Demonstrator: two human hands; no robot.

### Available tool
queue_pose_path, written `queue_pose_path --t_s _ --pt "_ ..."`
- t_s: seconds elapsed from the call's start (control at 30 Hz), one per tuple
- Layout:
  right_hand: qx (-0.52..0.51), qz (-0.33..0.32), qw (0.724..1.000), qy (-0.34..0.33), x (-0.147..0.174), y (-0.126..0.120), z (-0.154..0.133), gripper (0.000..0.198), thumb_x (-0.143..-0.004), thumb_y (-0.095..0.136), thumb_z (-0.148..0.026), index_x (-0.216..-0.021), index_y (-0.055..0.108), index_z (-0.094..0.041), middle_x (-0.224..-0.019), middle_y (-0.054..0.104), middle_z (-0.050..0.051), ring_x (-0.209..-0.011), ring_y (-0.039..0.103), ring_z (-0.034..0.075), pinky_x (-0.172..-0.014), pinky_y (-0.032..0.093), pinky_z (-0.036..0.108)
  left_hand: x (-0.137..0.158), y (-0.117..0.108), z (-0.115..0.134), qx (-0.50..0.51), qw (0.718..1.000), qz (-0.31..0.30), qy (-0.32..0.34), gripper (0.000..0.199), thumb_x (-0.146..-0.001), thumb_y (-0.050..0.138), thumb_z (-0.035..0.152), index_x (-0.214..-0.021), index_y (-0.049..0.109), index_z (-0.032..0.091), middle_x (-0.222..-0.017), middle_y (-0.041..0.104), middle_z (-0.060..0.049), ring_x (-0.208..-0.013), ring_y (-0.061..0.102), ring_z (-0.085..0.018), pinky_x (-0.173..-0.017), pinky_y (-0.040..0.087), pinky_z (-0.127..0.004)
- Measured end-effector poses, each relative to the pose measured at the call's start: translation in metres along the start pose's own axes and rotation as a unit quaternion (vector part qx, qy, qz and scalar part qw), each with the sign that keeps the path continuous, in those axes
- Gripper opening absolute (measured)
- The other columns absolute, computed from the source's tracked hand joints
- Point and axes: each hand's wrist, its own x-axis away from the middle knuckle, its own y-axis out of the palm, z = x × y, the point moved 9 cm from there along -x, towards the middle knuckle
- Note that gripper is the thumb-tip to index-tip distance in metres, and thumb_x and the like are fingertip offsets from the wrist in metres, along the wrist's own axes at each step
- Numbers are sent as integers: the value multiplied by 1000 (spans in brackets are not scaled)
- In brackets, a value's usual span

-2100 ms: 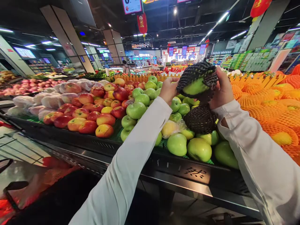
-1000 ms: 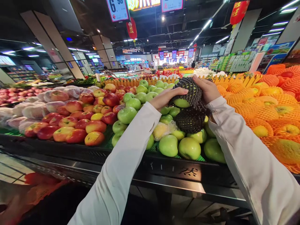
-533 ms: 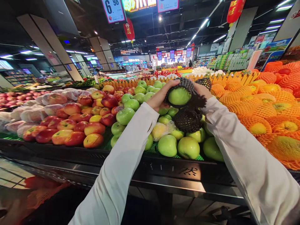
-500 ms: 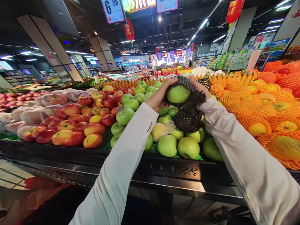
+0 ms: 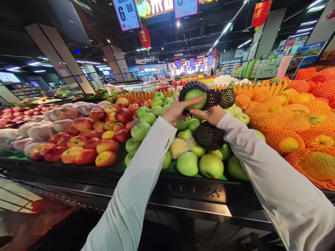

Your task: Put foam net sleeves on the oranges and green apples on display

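Observation:
A green apple [image 5: 196, 99], partly covered by a black foam net [image 5: 192, 86], is held above the heap of green apples. My left hand [image 5: 179, 111] is closed around its left side, with a finger across its front. My right hand [image 5: 213, 114] is at the apple's lower right; one digit reaches toward its underside, and the other fingers are bent against the loose part of the net, partly hidden. Just below lies another black-netted fruit [image 5: 209, 135]. A third black net with green showing through [image 5: 227, 97] sits behind my right hand.
Loose green apples [image 5: 187, 163] fill the bin beneath my hands, with a plastic-wrapped yellowish fruit [image 5: 178, 147] among them. Red apples [image 5: 86, 143] lie to the left, orange-netted fruit [image 5: 290, 139] to the right. The bin's black front edge [image 5: 167, 178] runs below my forearms.
My right hand has moved down and left, from the net's loose right end to the apple's lower side. More net now covers the apple's top and left. The view has shifted slightly.

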Motion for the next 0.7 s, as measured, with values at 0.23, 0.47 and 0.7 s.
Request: queue_pose_path --t_s 0.23,0.47,0.7 --pt "-2 -3 1000 -10 4 -1 1 134 -60 88 -66 -165 13 -32 -170 24 11 -145 43 39 -111 50 58 -3 -59 21 -89 964 229 101 67 -70 86 42 -124 52 22 -124 68 -8 -115 68 -24 -101 55 -40" --pt "-6 43 999 -8 2 -12 5 120 -65 87 -47 -164 19 -33 -168 28 12 -140 48 38 -106 53 56 0 -64 26 -361 896 248 74 76 -63 90 46 -125 53 23 -128 68 -11 -122 65 -30 -108 49 -43" --pt "-25 191 976 102 6 -42 58 99 -63 86 -37 -151 41 -29 -127 65 11 -94 70 26 -96 57 53 -12 -25 9 -513 853 88 44 86 -72 85 41 -145 47 18 -138 66 -17 -129 62 -33 -109 47 -43"
